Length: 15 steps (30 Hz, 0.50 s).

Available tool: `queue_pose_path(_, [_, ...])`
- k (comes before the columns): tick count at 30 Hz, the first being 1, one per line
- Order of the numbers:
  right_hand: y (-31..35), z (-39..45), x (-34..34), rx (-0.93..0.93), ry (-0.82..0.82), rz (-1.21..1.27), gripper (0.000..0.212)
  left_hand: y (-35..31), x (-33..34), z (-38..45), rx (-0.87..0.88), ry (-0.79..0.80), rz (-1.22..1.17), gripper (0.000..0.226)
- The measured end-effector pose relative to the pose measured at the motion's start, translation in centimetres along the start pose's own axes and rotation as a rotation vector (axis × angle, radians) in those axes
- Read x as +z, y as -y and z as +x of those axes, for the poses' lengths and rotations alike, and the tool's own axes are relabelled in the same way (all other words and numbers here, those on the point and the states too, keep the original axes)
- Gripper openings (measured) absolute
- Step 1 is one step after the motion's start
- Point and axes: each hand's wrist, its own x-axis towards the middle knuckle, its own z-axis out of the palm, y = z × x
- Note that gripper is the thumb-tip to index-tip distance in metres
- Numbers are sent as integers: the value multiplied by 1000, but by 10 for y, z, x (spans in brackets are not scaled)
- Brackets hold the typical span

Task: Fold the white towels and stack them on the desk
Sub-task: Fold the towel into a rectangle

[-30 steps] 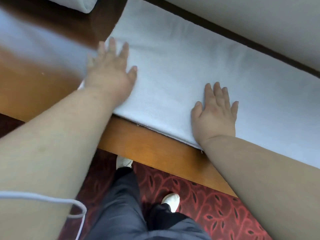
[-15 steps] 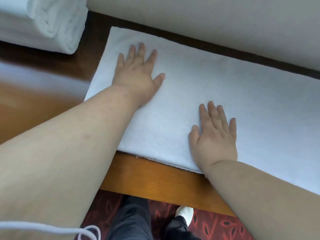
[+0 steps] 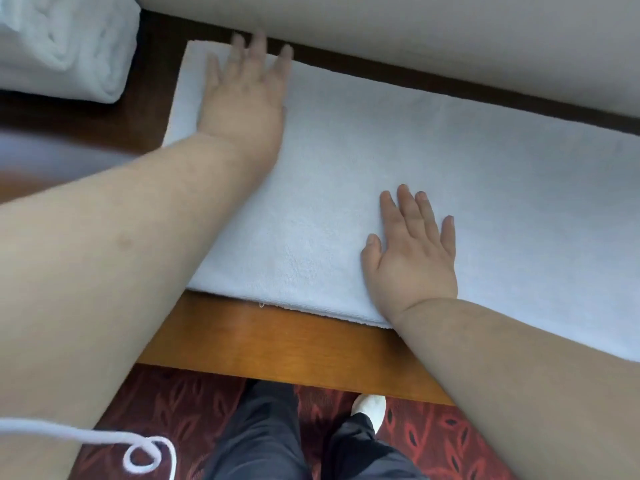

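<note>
A long white towel (image 3: 398,174) lies flat along the desk (image 3: 277,341), its near edge just inside the desk's front edge; its right end is cut off by the frame. The left hand (image 3: 242,98) rests flat at the towel's far left corner, fingers straight and spread but blurred; the right hand (image 3: 412,251) presses palm-down near the front edge, fingers straight. Folded towels (image 3: 65,43) sit at the desk's far left corner, partly cropped.
</note>
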Motion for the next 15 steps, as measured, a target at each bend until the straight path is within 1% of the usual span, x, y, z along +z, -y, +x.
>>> queue_pose_path(2, [1, 1, 2, -1, -8, 11, 65, -33, 3, -40, 143, 66, -231, 62])
queue_pose_path(3, [2, 1, 2, -1, -15, 19, 65, -42, 6, -62, 228, 132, -241, 63])
queue_pose_path(4, [2, 1, 2, -2, -22, 25, 66, -41, 9, -80, 285, 195, -174, 64])
queue_pose_path(5, [1, 2, 3, -7, -24, 30, 66, -31, 12, -90, 285, 234, -88, 66])
queue_pose_path(6, [0, 2, 3, -16, -18, 33, 67, -15, 14, -95, 220, 240, -36, 67])
queue_pose_path(8, [-2, 4, 3, -24, -11, 37, 67, 25, 16, -95, 20, 241, 18, 65])
queue_pose_path(10, [-3, 4, 1, -33, -5, 37, 67, 51, 13, -90, -186, 296, 72, 64])
queue_pose_path(11, [-3, 4, 1, -37, -6, 35, 66, 51, 9, -87, -235, 302, 102, 64])
queue_pose_path(12, [-4, 4, 1, -41, -9, 35, 66, 42, 6, -87, -226, 277, 120, 63])
queue_pose_path(13, [-4, 4, 1, -46, -9, 39, 66, 24, 1, -91, -170, 238, 80, 63])
queue_pose_path(15, [-4, 2, 1, -50, -3, 47, 66, -19, -2, -115, 11, 199, -97, 60])
